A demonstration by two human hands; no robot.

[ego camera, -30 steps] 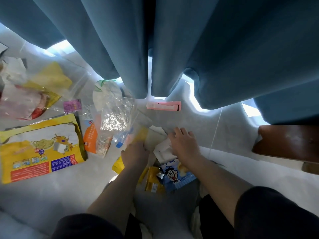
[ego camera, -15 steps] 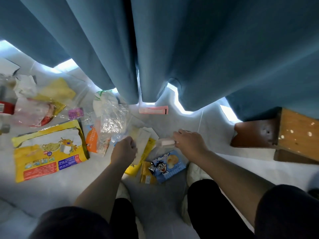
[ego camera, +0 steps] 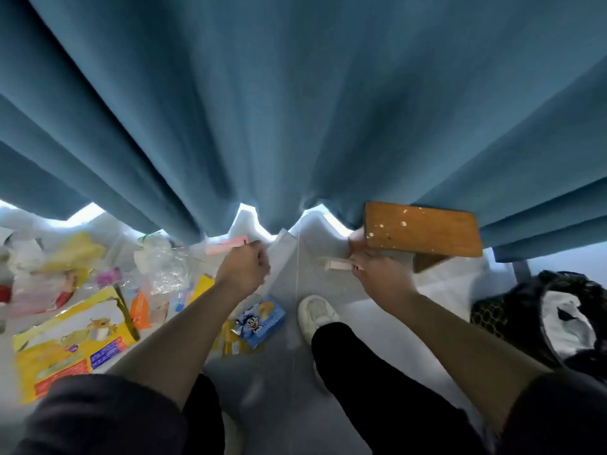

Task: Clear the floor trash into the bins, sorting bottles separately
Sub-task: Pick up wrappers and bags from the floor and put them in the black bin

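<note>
A long white paper wrapper (ego camera: 280, 254) is gripped in the curled left hand (ego camera: 244, 269). A small pale rectangular packet (ego camera: 338, 265) is pinched by the right hand (ego camera: 384, 279). Both forearms are outstretched.

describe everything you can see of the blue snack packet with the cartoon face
The blue snack packet is a small, glossy, plastic-looking wrapper printed with a wide-eyed cartoon face and a pale round biscuit. It lies flat and skewed on the grey floor, between the left forearm and the white shoe, its lower left edge overlapping a yellow wrapper. Neither the left hand nor the right hand touches it.
</note>
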